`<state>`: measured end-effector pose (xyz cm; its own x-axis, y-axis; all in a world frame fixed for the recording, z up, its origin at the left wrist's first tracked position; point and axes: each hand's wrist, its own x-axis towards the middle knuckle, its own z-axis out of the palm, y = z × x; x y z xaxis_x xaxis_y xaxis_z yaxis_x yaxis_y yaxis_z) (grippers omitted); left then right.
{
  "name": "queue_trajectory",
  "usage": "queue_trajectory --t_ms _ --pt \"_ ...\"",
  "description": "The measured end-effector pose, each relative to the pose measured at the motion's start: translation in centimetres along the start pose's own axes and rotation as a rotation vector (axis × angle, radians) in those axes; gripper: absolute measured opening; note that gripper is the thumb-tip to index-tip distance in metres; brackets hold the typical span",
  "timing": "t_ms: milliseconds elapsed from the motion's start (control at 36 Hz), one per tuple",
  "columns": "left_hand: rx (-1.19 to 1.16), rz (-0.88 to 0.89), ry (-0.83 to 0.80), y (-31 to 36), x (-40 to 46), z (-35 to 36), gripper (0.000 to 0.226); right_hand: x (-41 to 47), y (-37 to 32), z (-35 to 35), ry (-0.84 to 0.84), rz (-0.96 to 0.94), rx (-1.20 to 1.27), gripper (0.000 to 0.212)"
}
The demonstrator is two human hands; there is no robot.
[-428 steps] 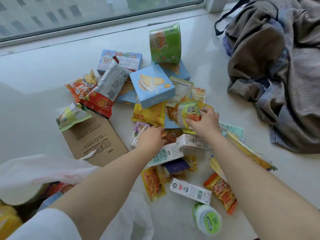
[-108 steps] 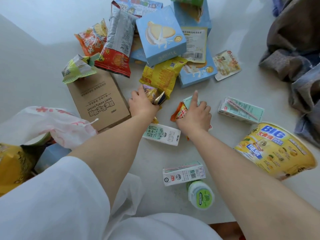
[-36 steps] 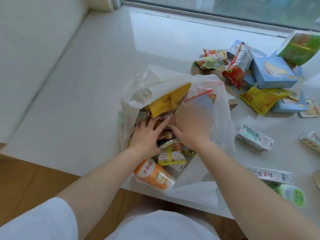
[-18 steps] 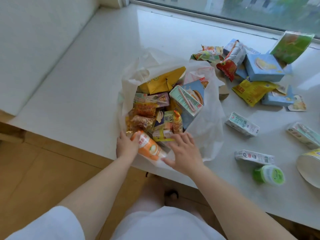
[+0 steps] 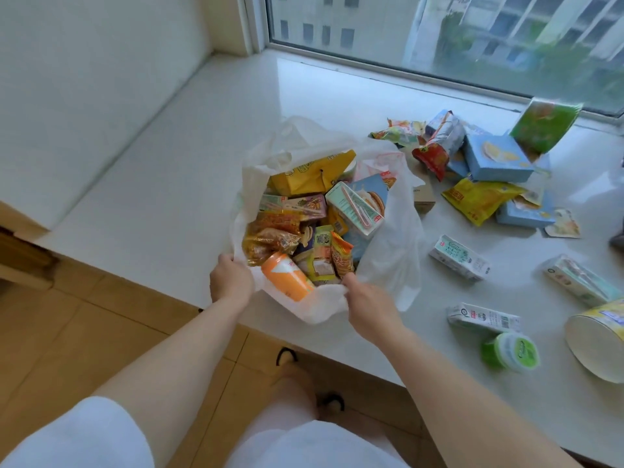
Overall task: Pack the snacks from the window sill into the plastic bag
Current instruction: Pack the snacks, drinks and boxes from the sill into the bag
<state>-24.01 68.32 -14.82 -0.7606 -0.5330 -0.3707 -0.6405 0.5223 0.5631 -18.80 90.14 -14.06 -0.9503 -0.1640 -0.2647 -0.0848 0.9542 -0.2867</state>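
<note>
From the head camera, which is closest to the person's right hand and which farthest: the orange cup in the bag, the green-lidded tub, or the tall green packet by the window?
From the right hand:
1. Orange cup, just to its left, inside the plastic bag.
2. Green-lidded tub, to its right near the sill's front edge.
3. Tall green packet, far back right, by the window.

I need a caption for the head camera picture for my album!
Both hands grip the plastic bag full of snacks while milk cartons wait on the window sill.
</note>
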Motion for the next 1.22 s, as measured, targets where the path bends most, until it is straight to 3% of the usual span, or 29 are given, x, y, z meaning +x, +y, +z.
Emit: queue_trajectory --t_ms 111,278,472,583,722,806,917,1000,1083,1167,1222 --pt "-0.051 0.021 0.028 0.6 -0.4 -1.4 0.030 -0.1 0.2 -1.3 0.108 0.056 0.113 0.019" --pt "-0.166 0.189 0.053 4.9 -0.9 -3.5 0.028 1.6 0.3 -6.7 0.315 0.085 0.217 0.022" --pt "-0.447 0.360 0.220 9.5 -2.8 -4.8 0.015 2.1 -2.3 -15.1 0.830 0.025 0.539 0.016" --pt "-0.303 0.181 0.165 8.9 -1.1 -5.0 0.021 2.6 -1.0 -12.5 0.613 0.134 0.467 0.017" --pt "-0.050 0.322 0.049 10.0 -0.5 -4.3 0.025 3.0 0.7 -10.3 0.458 0.214 0.445 0.025" --pt "0.095 0.306 -0.075 10.4 1.0 -3.8 0.028 3.6 0.9 -10.4 0.313 0.271 0.353 0.035" --pt "0.154 0.376 -0.080 12.9 3.1 -3.3 0.031 5.7 1.4 -10.6 0.376 0.504 0.390 0.056" --pt "0.287 0.617 0.047 15.4 4.3 -2.3 0.061 7.8 2.1 -10.6 0.464 0.707 0.344 0.043" --pt "0.522 0.837 0.084 17.5 6.3 -0.7 0.077 9.7 2.8 -10.5 0.415 0.877 0.258 0.069" --pt "0.669 0.806 -0.007 19.3 9.1 1.2 0.077 11.3 3.6 -10.2 0.313 1.024 0.248 0.071" --pt "0.660 0.711 -0.104 19.6 10.5 1.9 0.058 11.8 4.1 -10.0 0.238 1.087 0.275 0.057"
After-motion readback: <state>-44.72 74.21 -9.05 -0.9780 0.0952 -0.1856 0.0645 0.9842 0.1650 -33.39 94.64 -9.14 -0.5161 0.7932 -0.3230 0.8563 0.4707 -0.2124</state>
